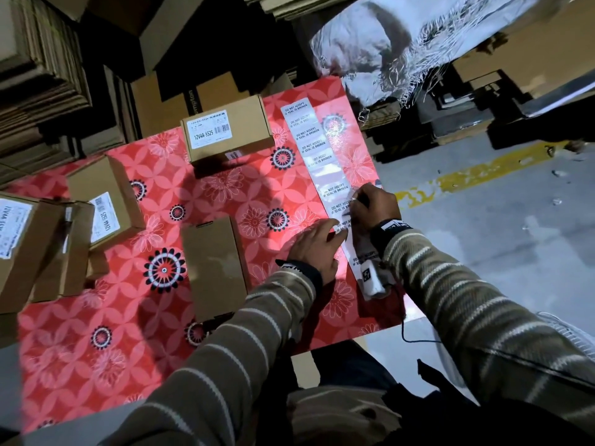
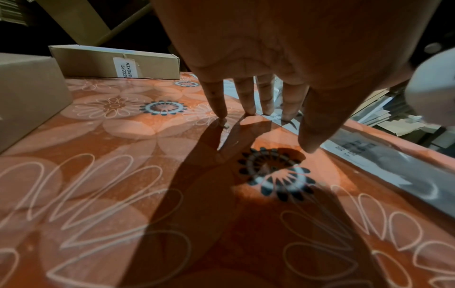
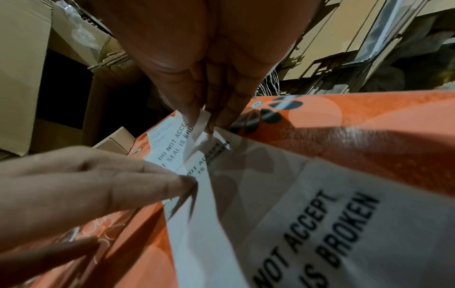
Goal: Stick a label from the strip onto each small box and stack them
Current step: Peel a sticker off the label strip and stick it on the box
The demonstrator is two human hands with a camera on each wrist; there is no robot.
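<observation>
Your left hand (image 1: 317,249) lies flat, straight fingers pressing the label strip (image 1: 325,162) onto the red flowered table (image 1: 96,349). Your right hand (image 1: 376,204) pinches a label (image 3: 200,124), its corner lifted off the strip. Beside your left forearm lies a shut plain box (image 1: 214,265); farther off, a labelled box (image 1: 227,130), also shut.
</observation>
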